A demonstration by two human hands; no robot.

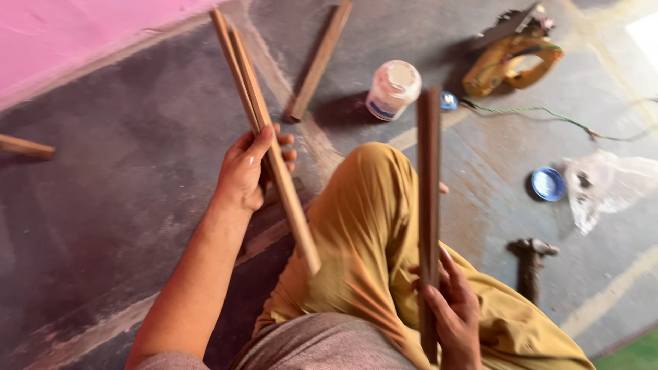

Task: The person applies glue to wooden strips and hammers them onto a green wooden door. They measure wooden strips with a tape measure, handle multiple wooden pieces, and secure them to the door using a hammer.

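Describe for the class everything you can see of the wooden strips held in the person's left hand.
The wooden strips look like two long, thin, pale brown slats of plain wood held together as a pair. They slant from the upper left, above the grey floor, down toward the bent knee in mustard trousers. The left hand grips them near their middle, fingers wrapped round. Both ends hang free; motion blur hides finer grain.

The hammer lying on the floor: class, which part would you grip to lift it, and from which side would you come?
Grip the hammer by its handle, which runs toward the viewer, coming from above at the near end. The head lies at the far end, and the floor around it looks open.
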